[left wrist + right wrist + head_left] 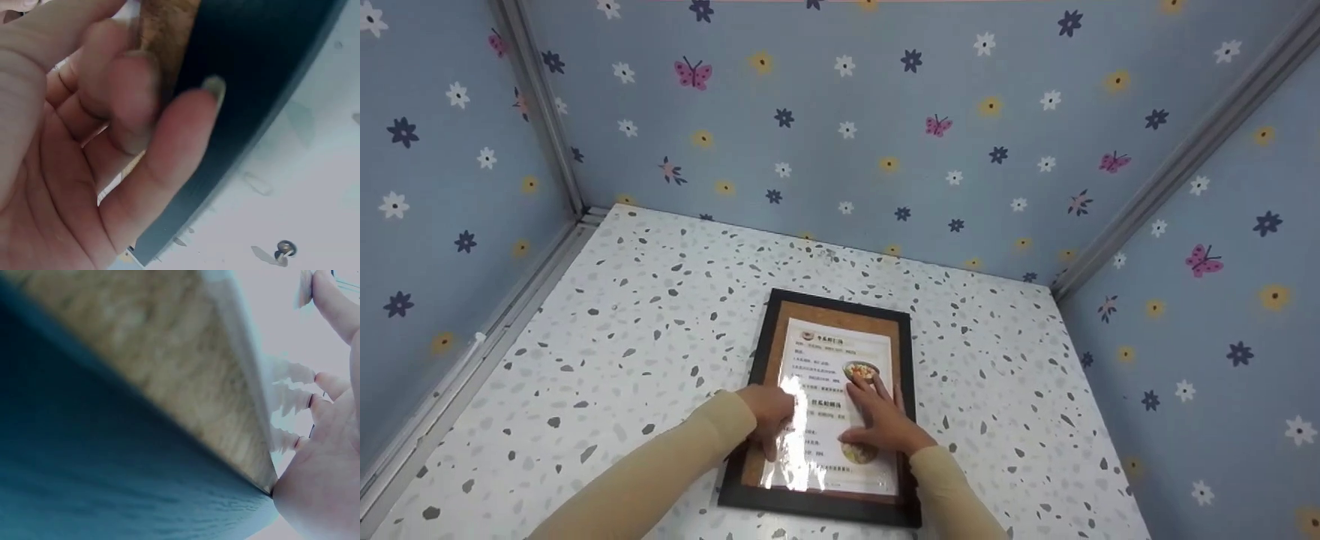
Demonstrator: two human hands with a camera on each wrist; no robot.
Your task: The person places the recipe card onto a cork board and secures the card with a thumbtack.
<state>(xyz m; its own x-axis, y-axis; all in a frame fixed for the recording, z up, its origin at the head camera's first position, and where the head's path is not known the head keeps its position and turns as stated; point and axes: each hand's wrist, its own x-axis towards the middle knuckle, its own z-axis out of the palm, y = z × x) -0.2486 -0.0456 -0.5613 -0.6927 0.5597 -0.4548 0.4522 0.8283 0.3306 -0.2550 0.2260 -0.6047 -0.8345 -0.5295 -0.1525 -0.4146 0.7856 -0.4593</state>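
A cork board (874,321) with a black frame (821,504) lies on the speckled surface, and a glossy printed sheet (840,337) covers most of its cork. My left hand (765,416) is at the sheet's left edge. In the left wrist view that hand (107,124) has bent fingers over the cork and black frame (242,73); whether anything is between them is hidden. My right hand (889,424) rests spread on the sheet's right side, beside the food pictures. The right wrist view shows this hand (332,433) with fingers extended on the shiny sheet.
A small round metallic object (286,247) lies on the speckled surface (660,300), outside the frame. Blue panels (810,150) printed with flowers and butterflies stand behind and at both sides, joined by grey metal posts (1185,142).
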